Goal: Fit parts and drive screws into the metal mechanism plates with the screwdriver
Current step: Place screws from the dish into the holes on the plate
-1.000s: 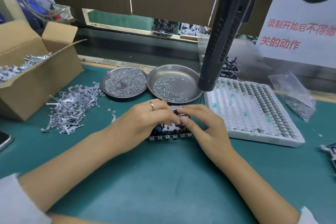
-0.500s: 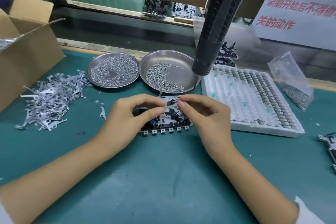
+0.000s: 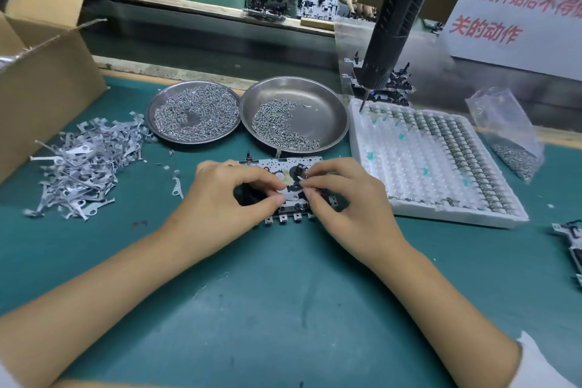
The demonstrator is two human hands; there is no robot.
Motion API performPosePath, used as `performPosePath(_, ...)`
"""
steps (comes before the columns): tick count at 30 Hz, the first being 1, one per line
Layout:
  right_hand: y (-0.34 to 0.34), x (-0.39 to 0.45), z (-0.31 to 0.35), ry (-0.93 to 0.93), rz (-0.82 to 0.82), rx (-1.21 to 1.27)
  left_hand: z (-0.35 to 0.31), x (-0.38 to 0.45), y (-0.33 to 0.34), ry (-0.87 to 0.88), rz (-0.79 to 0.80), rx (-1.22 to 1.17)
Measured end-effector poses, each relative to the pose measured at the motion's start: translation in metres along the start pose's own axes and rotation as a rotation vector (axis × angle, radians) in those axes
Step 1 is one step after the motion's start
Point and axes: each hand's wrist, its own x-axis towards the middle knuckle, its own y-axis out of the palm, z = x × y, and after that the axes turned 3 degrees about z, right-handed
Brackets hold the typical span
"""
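We seat a thin lever (image 3: 291, 195), pinched by left hand (image 3: 226, 198) and right hand (image 3: 343, 198), on the mechanism plate (image 3: 283, 167) lying before 2 screw dishes (image 3: 327, 110); light, stiff, likely slippery, so hold its edges.

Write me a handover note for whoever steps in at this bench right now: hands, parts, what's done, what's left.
Left hand: thumb and fingers pinch a small flat metal lever on the mechanism plate.
Right hand: fingertips pinch the same lever from the other side.
The plate lies flat on the green mat, in front of the two steel dishes of screws.
Spare levers sit in a loose pile on the left; the white parts tray on the right.
The screwdriver hangs above the tray, untouched.
Done: plate positioned, lever placed on it.
Left: seat the lever, then drive its screw.
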Motion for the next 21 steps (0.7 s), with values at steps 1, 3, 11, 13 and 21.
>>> performPosePath(1, 0.0, -0.0003, -0.0004, -0.027, 0.007, -0.022, 0.0002, 0.0001, -0.0002, -0.007, 0.006, -0.003)
performPosePath(3, -0.0014, -0.0012, -0.0009, -0.069, 0.039, -0.015, 0.0003, 0.0002, -0.0001, -0.027, 0.02, -0.015)
performPosePath(11, -0.006, -0.0007, 0.0001, -0.197, 0.157, -0.046, 0.0045, 0.0018, -0.0009, -0.087, 0.077, -0.131)
performPosePath(13, -0.0065, -0.0005, -0.0005, -0.202, 0.17, -0.055, 0.0055, 0.0026, -0.0008, -0.102, 0.082, -0.164)
performPosePath(21, -0.0021, -0.0018, -0.0022, -0.161, 0.153, -0.047, 0.0073, 0.0013, 0.003, -0.105, 0.056, -0.198)
